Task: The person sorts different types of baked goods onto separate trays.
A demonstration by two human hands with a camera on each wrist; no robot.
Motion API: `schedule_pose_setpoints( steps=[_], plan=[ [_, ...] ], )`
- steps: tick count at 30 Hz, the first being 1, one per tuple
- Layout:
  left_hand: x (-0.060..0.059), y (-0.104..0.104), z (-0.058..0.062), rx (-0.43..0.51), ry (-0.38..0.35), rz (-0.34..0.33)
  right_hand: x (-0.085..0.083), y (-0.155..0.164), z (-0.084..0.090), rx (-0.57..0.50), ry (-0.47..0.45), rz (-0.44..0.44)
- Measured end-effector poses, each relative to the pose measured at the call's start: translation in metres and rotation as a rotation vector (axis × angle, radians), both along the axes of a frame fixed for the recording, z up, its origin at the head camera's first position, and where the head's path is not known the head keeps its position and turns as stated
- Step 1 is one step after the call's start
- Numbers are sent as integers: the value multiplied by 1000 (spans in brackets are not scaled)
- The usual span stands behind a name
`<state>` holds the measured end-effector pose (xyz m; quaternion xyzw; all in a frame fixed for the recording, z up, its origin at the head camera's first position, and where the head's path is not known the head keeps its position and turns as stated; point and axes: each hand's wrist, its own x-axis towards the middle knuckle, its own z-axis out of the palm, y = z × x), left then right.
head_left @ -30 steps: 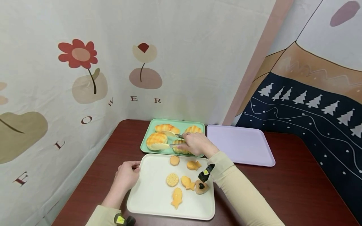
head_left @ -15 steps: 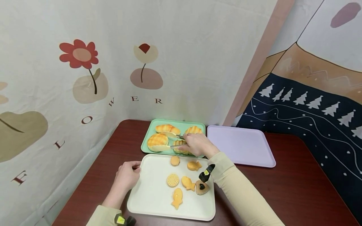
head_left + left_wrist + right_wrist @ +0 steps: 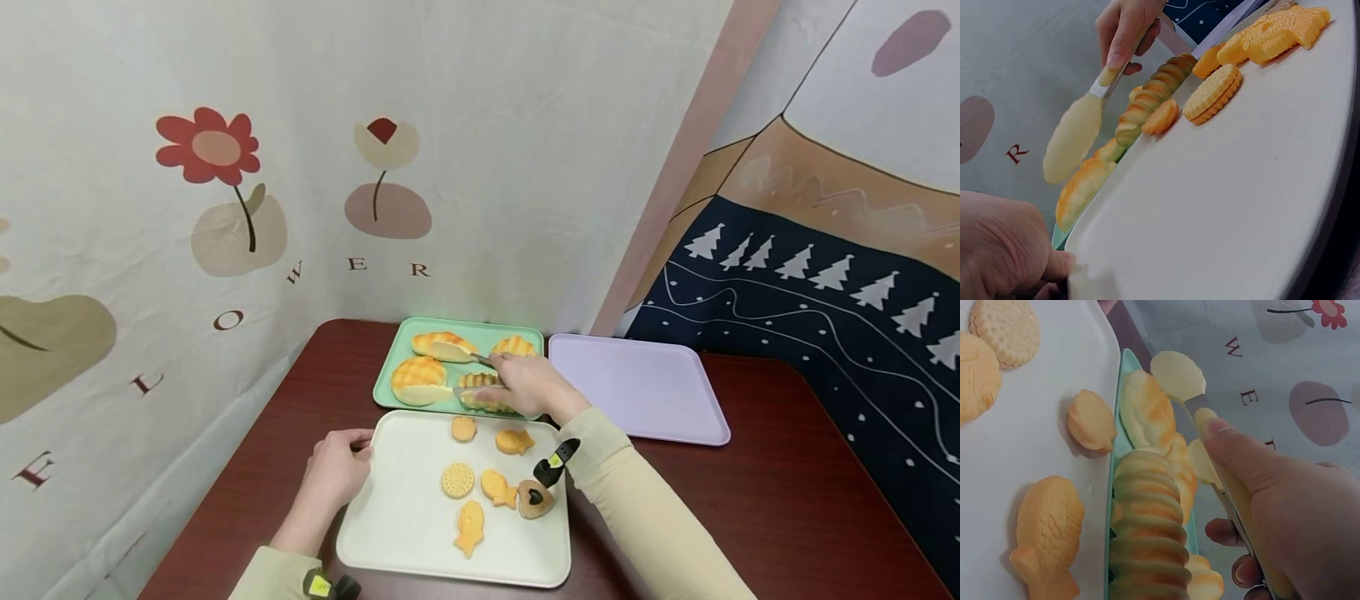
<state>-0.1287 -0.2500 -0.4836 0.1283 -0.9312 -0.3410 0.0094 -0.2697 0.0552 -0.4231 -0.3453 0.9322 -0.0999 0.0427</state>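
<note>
My right hand [image 3: 525,385] grips a pair of tongs [image 3: 467,389] over the green tray [image 3: 390,364]. Their cream scalloped tips are spread apart, one by the round bread [image 3: 417,379] and one by the long bread [image 3: 444,344]. In the right wrist view the thumb presses one tong arm, and a tip [image 3: 1179,375] hovers above the breads, holding nothing. A ridged roll [image 3: 483,392] lies just under this hand. My left hand [image 3: 337,467] grips the left rim of the white tray [image 3: 405,525]; its fingers [image 3: 1004,250] curl at the edge.
The white tray carries a round cookie [image 3: 457,480], fish-shaped cookies [image 3: 468,527], a small shell cookie [image 3: 463,427] and a heart cookie [image 3: 534,498]. A purple tray [image 3: 637,387] lies to the right of the green one. Printed fabric walls close in behind and on both sides.
My right hand and the tongs have barely shifted over the green tray. The left hand keeps its hold on the white tray's edge.
</note>
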Motion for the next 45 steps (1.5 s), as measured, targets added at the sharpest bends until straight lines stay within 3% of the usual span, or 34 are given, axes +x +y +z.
schedule_pose_setpoints(
  steps=[11, 25, 31, 45],
  plan=[
    [1, -6, 2, -20, 9, -4, 17, 23, 4, -127, 25, -3],
    [-7, -8, 4, -3, 17, 14, 36, 40, 10, -254, 46, -118],
    [-10, -7, 5, -27, 15, 6, 52, 51, 8, -226, 90, -110],
    [-8, -1, 7, -77, 3, 13, 85, 84, -2, -275, 188, -85]
  ],
)
